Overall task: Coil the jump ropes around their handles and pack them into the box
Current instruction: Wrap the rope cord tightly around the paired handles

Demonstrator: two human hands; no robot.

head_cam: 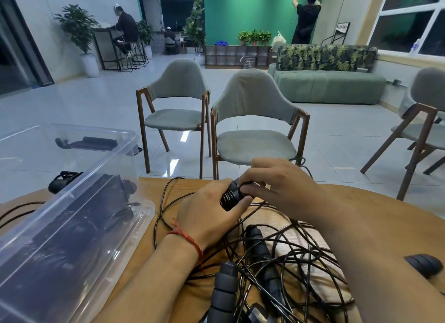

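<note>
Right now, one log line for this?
stage: coiling | left hand: grips handle | right hand: pinches same handle | box: partly packed | loose ropes: tangled nearby

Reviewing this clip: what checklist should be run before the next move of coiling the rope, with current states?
1. Left hand grips the black ribbed handle: ok.
2. Right hand pinches that handle's far end: ok.
3. Thin black ropes untangled on the wooden table: not ok, tangled heap.
4. Clear plastic box open beside the left hand: ok.
5. Room left in box: cannot tell.
</note>
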